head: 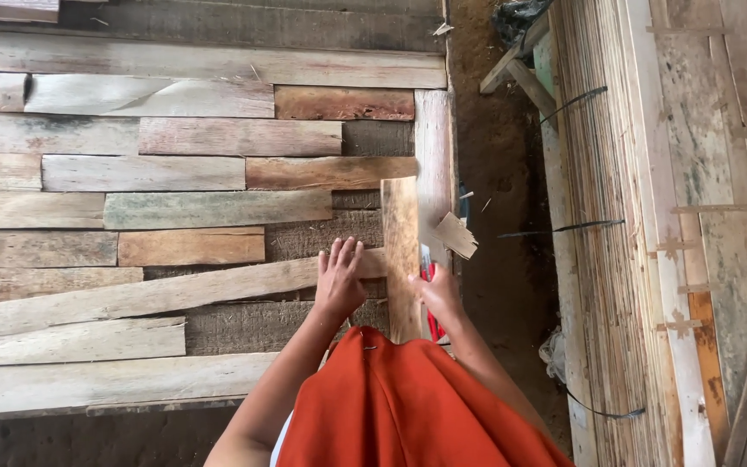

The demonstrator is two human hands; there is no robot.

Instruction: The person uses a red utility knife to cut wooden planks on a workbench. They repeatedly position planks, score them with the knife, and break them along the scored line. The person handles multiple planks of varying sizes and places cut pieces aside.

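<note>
1. A flat bed of rough, weathered wooden planks (140, 173), laid side by side in horizontal rows and grey, tan and reddish in colour, is seen from above.
2. The left hand (339, 281) is laid palm down with the fingers spread, pressed flat on a long pale plank (131, 298) that runs slightly aslant across the bed.
3. A short upright piece of brown board (401, 251) is set crosswise to the rows, just beside the left hand on its right and touching the end of the long pale plank.
4. The right hand (438, 292) is closed around a red-handled cutting tool (430, 298), whose handle shows below the fist; its pale blade end lies against the right edge of the short brown board.
5. A small pale offcut of wood (457, 233) is seen tilted just above the right hand, at the edge of a tall vertical plank (434, 147) that borders the bed.
6. An orange-red garment (408, 406) covers the lower middle of the view, between the two forearms.
7. Bare brown earth (499, 190) lies to the right of the bed, and beyond it a large stack of thin pale wooden sheets (616, 216) bound with dark straps (564, 229) is seen.
</note>
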